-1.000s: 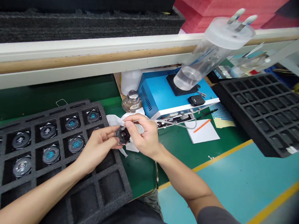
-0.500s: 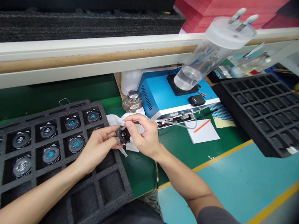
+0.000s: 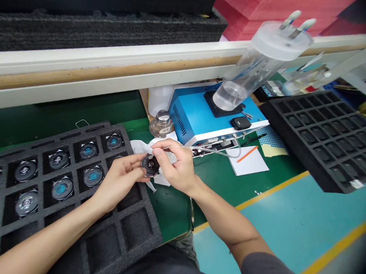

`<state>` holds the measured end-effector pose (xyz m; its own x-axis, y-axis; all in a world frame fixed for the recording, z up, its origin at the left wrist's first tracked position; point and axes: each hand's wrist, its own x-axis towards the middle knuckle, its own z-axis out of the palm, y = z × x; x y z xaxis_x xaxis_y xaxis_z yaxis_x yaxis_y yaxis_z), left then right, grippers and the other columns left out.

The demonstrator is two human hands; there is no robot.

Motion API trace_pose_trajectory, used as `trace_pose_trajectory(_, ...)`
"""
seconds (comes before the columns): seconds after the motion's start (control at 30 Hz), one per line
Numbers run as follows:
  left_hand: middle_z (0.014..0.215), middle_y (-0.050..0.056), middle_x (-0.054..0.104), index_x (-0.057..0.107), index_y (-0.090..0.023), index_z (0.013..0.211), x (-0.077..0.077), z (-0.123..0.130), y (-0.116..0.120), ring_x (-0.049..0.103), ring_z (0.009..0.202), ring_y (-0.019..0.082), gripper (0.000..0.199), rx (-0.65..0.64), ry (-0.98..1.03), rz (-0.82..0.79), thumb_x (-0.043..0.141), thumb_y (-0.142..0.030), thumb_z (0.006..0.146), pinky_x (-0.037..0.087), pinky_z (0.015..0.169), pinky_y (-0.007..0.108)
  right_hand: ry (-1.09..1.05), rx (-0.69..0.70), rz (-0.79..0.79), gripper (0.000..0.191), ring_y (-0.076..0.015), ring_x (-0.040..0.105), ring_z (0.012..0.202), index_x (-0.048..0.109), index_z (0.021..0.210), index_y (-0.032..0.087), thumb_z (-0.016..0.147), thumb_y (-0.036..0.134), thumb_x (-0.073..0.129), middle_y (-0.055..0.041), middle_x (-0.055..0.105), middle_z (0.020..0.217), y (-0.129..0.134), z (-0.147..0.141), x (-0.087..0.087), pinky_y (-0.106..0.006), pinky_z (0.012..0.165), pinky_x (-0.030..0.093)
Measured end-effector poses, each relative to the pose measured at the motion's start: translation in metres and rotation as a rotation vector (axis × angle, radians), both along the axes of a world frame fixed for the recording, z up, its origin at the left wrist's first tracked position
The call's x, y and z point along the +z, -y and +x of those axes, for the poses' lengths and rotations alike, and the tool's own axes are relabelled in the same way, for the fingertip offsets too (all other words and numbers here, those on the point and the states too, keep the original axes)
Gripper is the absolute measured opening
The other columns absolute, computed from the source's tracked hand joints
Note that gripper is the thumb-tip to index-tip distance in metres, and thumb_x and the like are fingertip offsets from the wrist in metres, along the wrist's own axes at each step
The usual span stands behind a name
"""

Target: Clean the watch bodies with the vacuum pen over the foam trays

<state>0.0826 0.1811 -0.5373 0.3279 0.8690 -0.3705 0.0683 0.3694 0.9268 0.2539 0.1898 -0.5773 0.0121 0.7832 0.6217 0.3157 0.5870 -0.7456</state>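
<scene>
My left hand (image 3: 121, 175) grips a round black disc-shaped part (image 3: 150, 165) by its left edge, thumb in front and fingers behind. The part is tilted towards me, with a shiny centre. My right hand (image 3: 178, 170) is closed in a pinch round the end of a thin clear tube (image 3: 208, 149), right at the part's upper edge. The tube's tip is mostly hidden by my fingers. White tissue (image 3: 139, 147) lies behind both hands. Under my left forearm, a black foam tray (image 3: 153, 230) holds several similar round parts (image 3: 62, 188) in its pockets.
A blue box (image 3: 191, 108) carries a tilted clear cylinder (image 3: 248, 79) and a small black device (image 3: 241, 122). A glass bottle (image 3: 161, 124) stands beside it. An orange stick (image 3: 247, 154) lies on white paper (image 3: 252, 168). Another foam tray (image 3: 297, 140) sits right; a shelf rail (image 3: 118, 73) crosses above.
</scene>
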Motion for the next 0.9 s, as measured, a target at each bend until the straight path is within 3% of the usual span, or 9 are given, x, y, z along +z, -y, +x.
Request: trace_pose_trajectory(0.9, 0.098, 0.005, 0.080, 0.078, -0.014, 0.116, -0.0016, 0.0005, 0.0001, 0.071, 0.088, 0.017, 0.042, -0.001, 0.027, -0.012, 0.075, -0.024, 0.076, 0.060, 0.076, 0.024, -0.019, 0.014, 0.018, 0.010, -0.0147, 0.072, 0.082, 0.070, 0.094, 0.019, 0.097, 0.019, 0.060, -0.0042, 0.077, 0.090, 0.0004, -0.0008, 0.0003, -0.028, 0.075, 0.059)
